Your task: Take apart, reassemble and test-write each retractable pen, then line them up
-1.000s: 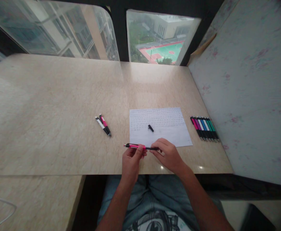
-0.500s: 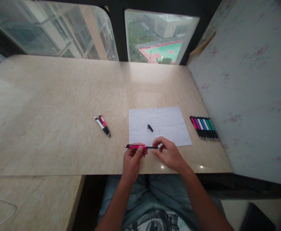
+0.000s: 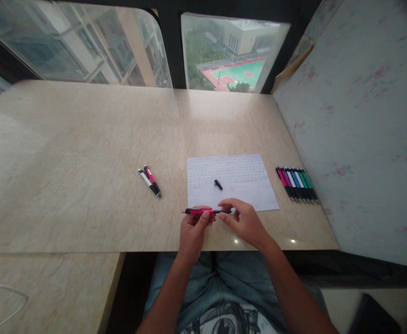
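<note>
A pink and black pen lies level between my two hands, just above the near edge of the table. My left hand is closed round its pink barrel. My right hand pinches the black tip end with thumb and fingers. Behind the pen lies a written sheet of paper with a small black pen part resting on it.
Two pens, one white and one pink, lie left of the sheet. A row of several coloured pens lies at the right by the wall. The beige marble table reaches back to windows. A white cable is at lower left.
My right hand loosened its fingers off the pen's tip half a second ago and has closed on it again. The pen and my left hand have hardly moved.
</note>
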`<action>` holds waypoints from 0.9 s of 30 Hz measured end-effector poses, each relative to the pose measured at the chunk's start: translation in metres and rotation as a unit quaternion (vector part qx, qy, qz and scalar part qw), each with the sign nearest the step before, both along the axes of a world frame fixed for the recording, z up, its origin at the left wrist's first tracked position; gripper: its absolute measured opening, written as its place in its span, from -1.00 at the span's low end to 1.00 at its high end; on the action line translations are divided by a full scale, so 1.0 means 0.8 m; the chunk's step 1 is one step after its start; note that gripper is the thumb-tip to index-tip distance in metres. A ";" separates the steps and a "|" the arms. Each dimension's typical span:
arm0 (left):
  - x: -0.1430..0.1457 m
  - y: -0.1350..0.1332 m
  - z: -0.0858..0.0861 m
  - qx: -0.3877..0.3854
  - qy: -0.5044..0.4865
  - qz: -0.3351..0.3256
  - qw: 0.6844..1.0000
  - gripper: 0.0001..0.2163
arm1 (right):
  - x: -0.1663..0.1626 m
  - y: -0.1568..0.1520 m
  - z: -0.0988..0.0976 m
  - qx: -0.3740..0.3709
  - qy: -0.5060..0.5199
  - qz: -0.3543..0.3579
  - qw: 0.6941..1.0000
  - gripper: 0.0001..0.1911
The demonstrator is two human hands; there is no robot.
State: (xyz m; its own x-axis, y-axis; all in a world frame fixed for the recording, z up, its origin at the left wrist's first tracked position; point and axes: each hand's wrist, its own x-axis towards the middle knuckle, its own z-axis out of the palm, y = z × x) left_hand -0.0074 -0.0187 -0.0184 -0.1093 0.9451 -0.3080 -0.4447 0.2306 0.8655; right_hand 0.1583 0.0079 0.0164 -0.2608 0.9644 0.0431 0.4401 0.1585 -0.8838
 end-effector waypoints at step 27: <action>-0.002 0.001 0.003 -0.008 -0.033 0.016 0.999 -0.78 | 0.003 0.002 0.010 0.071 -0.018 0.028 0.997 -0.86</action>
